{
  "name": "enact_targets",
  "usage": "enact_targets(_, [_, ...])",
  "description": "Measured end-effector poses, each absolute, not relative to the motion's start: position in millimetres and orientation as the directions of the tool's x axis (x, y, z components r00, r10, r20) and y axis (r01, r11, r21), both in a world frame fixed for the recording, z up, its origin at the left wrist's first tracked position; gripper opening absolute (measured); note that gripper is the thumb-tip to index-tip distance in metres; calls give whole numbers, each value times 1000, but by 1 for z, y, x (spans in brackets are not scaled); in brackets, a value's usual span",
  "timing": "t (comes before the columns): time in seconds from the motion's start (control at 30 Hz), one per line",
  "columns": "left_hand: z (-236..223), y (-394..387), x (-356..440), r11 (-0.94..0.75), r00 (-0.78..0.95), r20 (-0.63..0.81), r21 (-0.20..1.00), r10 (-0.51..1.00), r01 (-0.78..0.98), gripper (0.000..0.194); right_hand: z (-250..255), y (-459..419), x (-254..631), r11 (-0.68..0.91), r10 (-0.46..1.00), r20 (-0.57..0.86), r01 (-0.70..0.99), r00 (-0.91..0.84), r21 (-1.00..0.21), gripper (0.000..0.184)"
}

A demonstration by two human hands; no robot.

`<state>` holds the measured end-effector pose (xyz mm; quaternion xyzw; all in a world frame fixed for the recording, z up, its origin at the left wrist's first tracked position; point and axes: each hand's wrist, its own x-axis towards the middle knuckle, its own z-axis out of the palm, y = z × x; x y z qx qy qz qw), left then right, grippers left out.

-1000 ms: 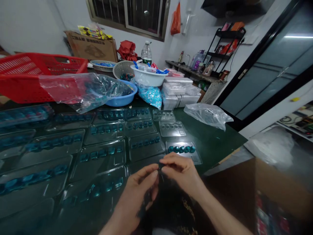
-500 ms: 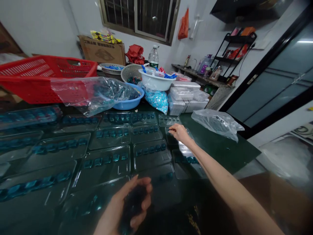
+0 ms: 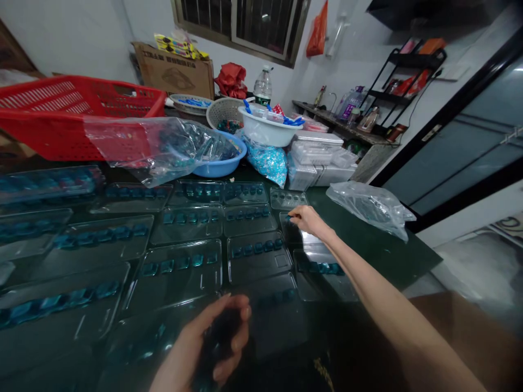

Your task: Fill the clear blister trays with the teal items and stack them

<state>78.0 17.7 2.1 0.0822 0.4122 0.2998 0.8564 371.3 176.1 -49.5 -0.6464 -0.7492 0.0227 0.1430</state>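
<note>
My left hand [image 3: 223,340] is curled at the bottom middle, its fingers wrapped around a dark clump that looks like teal pieces; shadow and blur hide the details. Reaching forward, my right hand [image 3: 307,220] pinches a small teal piece [image 3: 289,217] over a clear plastic tray [image 3: 288,235]. Behind that hand lies a clear tray with empty-looking wells [image 3: 289,198]. Nearer to me, another clear tray [image 3: 322,288] holds a row of teal pieces [image 3: 321,268]. Many similar trays with teal rows, such as this clear tray [image 3: 259,267], spread across the dark green table [image 3: 392,253].
A red basket [image 3: 81,130], a blue basin [image 3: 220,167] under a clear bag, and a white basin [image 3: 272,130] line the back. Stacked clear boxes [image 3: 318,158] stand right of a bag of turquoise bits [image 3: 269,163]. A crumpled plastic bag [image 3: 370,204] lies at the right.
The view has shifted slightly. My right hand stays over the same tray, and a teal piece now shows at its fingertips. My left hand keeps its curled grip.
</note>
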Motion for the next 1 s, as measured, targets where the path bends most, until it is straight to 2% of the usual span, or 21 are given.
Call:
enact_targets(0.2, [0, 17, 74, 800, 484, -642, 407, 594, -441, 25, -43, 171, 370, 154, 977, 181, 958, -111, -241, 16])
enact_targets(0.5, [0, 15, 75, 803, 501, -634, 395, 590, -446, 23, -36, 161, 357, 101, 983, 168, 984, -75, -149, 13])
enact_targets(0.77, [0, 14, 76, 803, 494, -638, 401, 590, -442, 23, -25, 149, 343, 183, 974, 156, 976, -164, -118, 15])
enact_targets(1.0, [-3, 16, 77, 804, 490, -646, 390, 586, -448, 24, -25, 142, 343, 256, 962, 141, 950, -232, -177, 13])
